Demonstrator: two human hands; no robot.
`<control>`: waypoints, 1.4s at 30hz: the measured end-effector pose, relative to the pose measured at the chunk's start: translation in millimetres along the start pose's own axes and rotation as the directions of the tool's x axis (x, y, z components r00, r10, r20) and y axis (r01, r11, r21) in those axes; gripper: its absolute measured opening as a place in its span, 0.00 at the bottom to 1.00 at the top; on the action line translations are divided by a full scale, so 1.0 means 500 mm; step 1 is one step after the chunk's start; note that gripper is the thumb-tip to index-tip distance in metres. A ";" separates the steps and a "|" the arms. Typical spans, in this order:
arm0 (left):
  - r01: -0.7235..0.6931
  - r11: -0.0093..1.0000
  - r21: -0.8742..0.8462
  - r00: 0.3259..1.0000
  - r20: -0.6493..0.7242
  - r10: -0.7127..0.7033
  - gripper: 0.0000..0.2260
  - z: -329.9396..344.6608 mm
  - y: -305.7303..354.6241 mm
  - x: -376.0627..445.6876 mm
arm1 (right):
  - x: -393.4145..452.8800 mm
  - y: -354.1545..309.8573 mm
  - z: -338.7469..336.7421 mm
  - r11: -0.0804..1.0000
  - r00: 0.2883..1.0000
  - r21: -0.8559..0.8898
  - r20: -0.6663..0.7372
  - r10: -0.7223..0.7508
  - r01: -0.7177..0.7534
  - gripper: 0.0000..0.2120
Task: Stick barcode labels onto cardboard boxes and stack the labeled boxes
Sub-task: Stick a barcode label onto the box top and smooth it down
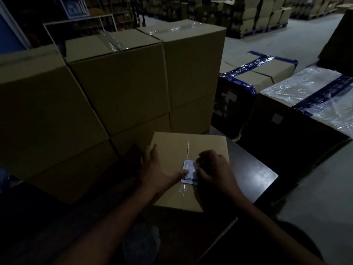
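Observation:
A taped cardboard box (172, 148) lies in front of me on a dark table (256, 169). A white barcode label (188, 167) lies on its top, across the tape seam. My left hand (154, 167) rests flat on the box's left half, its thumb on the label's lower left edge. My right hand (214, 167) sits on the label's right side with bent fingers pressing it down, covering part of it.
Tall stacks of plain cardboard boxes (122, 83) rise right behind and to the left of the box. To the right are boxes bound with blue tape (257, 73) and one under clear film (309, 92). More pallets of boxes (257, 14) stand across the grey floor.

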State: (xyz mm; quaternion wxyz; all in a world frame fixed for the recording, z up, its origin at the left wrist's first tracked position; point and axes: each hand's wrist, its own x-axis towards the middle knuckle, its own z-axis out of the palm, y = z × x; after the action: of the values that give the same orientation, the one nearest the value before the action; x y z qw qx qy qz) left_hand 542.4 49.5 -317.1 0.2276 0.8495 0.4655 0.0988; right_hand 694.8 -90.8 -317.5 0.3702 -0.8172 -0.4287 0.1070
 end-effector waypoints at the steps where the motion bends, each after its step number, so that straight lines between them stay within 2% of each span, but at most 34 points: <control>1: -0.002 1.000 0.002 1.000 0.016 0.002 0.61 0.004 0.003 0.001 | -0.010 -0.004 0.009 0.999 1.000 -0.034 -0.024 -0.008 0.007 0.18; 6: -0.011 1.000 0.000 1.000 -0.023 0.011 0.60 0.010 -0.001 0.000 | -0.007 -0.008 0.019 0.997 0.998 -0.069 -0.060 0.017 -0.021 0.15; 11: -0.004 1.000 -0.020 1.000 -0.016 0.003 0.58 0.010 0.004 -0.001 | -0.004 0.001 0.006 0.998 0.996 0.037 -0.077 0.052 -0.049 0.15; 15: -0.017 1.000 -0.001 0.999 -0.029 0.017 0.58 0.007 0.001 -0.001 | -0.010 -0.004 0.014 0.999 0.994 -0.031 -0.102 0.037 -0.041 0.14; 21: -0.006 1.000 -0.027 1.000 -0.027 0.006 0.57 0.007 0.005 -0.004 | -0.007 0.007 0.008 0.997 0.993 0.080 -0.114 0.019 -0.010 0.18; 25: -0.010 1.000 -0.011 0.999 -0.030 0.010 0.56 0.004 0.007 -0.005 | 0.000 0.005 0.012 0.998 0.996 0.021 -0.073 0.052 -0.051 0.17; 28: 0.000 1.000 -0.028 1.000 -0.023 -0.001 0.57 0.004 0.009 -0.005 | -0.001 0.007 0.005 0.989 0.995 0.122 -0.037 0.093 -0.088 0.17; 30: 0.001 0.999 -0.041 1.000 -0.029 -0.002 0.57 0.004 0.006 -0.004 | -0.010 0.006 0.003 0.982 0.987 0.151 -0.098 0.125 -0.109 0.16; 33: 0.004 0.997 -0.074 0.999 -0.036 -0.007 0.53 0.005 0.002 -0.001 | -0.062 -0.012 0.012 0.991 0.975 0.030 -0.176 0.136 -0.133 0.13; 37: 0.005 0.986 -0.164 1.000 -0.027 -0.009 0.39 -0.006 -0.006 0.011 | -0.151 -0.047 0.044 0.979 0.963 -0.174 -0.262 0.055 -0.103 0.11; 39: 0.020 0.983 -0.181 1.000 0.024 -0.016 0.36 -0.021 -0.011 0.011 | -0.158 -0.038 0.056 0.964 0.963 -0.258 -0.268 -0.010 -0.062 0.12; 42: 0.070 0.990 -0.126 0.997 0.046 -0.065 0.36 -0.040 -0.013 -0.013 | -0.132 -0.025 0.033 0.965 0.974 -0.260 -0.221 -0.043 -0.016 0.09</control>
State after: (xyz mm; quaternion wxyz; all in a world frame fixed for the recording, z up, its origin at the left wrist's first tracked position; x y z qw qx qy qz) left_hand 526.2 52.9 -302.4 0.2942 0.8189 0.4819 0.1029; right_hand 638.7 -129.3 -329.7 0.3065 -0.8625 -0.4000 -0.0457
